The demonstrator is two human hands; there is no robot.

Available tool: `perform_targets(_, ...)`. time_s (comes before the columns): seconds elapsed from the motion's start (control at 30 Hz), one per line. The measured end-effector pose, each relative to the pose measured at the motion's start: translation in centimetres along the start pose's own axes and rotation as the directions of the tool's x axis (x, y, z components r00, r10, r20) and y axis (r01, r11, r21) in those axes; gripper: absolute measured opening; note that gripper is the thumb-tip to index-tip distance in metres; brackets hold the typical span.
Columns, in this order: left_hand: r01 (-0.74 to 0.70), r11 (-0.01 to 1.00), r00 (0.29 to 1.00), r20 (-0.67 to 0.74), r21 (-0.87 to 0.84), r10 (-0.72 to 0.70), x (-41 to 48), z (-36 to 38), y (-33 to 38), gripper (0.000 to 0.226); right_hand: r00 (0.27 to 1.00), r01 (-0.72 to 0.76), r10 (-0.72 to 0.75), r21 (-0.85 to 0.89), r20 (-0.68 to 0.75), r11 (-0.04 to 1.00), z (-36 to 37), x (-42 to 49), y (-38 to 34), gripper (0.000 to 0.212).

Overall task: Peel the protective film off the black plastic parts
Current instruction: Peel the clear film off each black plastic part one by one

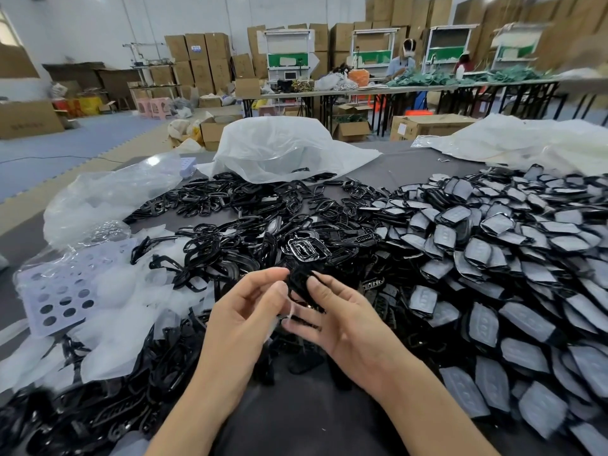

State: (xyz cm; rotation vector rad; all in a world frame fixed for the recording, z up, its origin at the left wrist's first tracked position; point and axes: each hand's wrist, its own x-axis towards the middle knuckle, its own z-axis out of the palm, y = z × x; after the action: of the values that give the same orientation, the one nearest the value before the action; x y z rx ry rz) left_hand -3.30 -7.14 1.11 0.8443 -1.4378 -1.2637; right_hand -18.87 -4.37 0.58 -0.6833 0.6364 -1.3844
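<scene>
My right hand (345, 319) grips a small black plastic part (301, 284) above the table's middle. My left hand (250, 311) is right beside it, fingers pinched on a thin strip of clear film (291, 312) that hangs between the two hands. To the right lies a big heap of black parts with grey-white film on them (493, 258). Bare black frames are piled in the middle and at the left front (230, 225).
Crumpled peeled films (115, 311) and a perforated lilac sheet (62, 291) lie at the left. Clear plastic bags (283, 149) sit at the table's back and left. Beyond are cardboard boxes, long tables and people working.
</scene>
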Motion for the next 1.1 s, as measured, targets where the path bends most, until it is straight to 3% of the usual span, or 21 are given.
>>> perform_targets(0.13,-0.021,0.998,0.999,-0.031,0.058,0.023,0.2,0.0,-0.3,0.018,0.995,0.041,-0.035,0.058,-0.097,0.997,0.1,0.2,-0.1,0.022)
perform_targets(0.23,0.01,0.996,0.997,-0.074,0.085,-0.004,0.5,0.2,-0.5,0.021,0.983,0.087,-0.078,0.049,-0.164,0.995,-0.1,0.5,-0.3,0.018)
perform_targets(0.3,0.008,0.975,0.995,-0.103,0.221,0.015,0.6,0.1,-0.7,0.022,0.975,0.093,-0.091,0.0,-0.204,0.996,-0.4,0.6,-0.2,0.02)
perform_targets(0.37,-0.073,0.889,0.991,-0.066,0.453,0.115,0.5,-0.5,-0.8,0.019,0.966,0.09,-0.098,-0.045,-0.241,0.995,-0.6,0.7,-0.2,0.024)
perform_targets(0.43,-0.192,0.755,0.979,0.071,0.626,0.19,0.2,-1.2,-0.7,0.015,0.957,0.096,-0.108,-0.057,-0.27,0.994,-0.8,0.8,-0.2,0.027)
perform_targets(0.57,-0.365,0.483,0.93,0.329,0.796,0.161,-0.2,-1.8,-1.1,0.018,0.953,0.101,-0.114,-0.06,-0.281,0.993,-1.0,0.9,-0.1,0.026)
perform_targets(0.7,-0.332,0.397,0.943,0.303,0.856,0.135,-0.1,-2.7,-1.3,0.024,0.951,0.097,-0.111,-0.06,-0.29,0.993,-1.1,0.9,0.0,0.03)
perform_targets(0.83,-0.253,0.294,0.964,0.265,0.922,0.001,0.1,-3.4,-1.6,0.036,0.948,0.099,-0.113,-0.065,-0.296,0.993,-1.3,1.1,0.0,0.029)
perform_targets(1.0,-0.22,0.372,0.974,0.224,0.902,0.033,0.4,-3.2,-1.4,0.01,0.946,0.103,-0.119,-0.07,-0.3,0.992,-1.3,1.1,0.0,0.021)
perform_targets(1.1,-0.186,0.563,0.982,0.144,0.805,0.119,0.3,-2.8,-1.1,0.006,0.947,0.105,-0.124,-0.08,-0.296,0.991,-1.3,1.1,0.0,0.023)
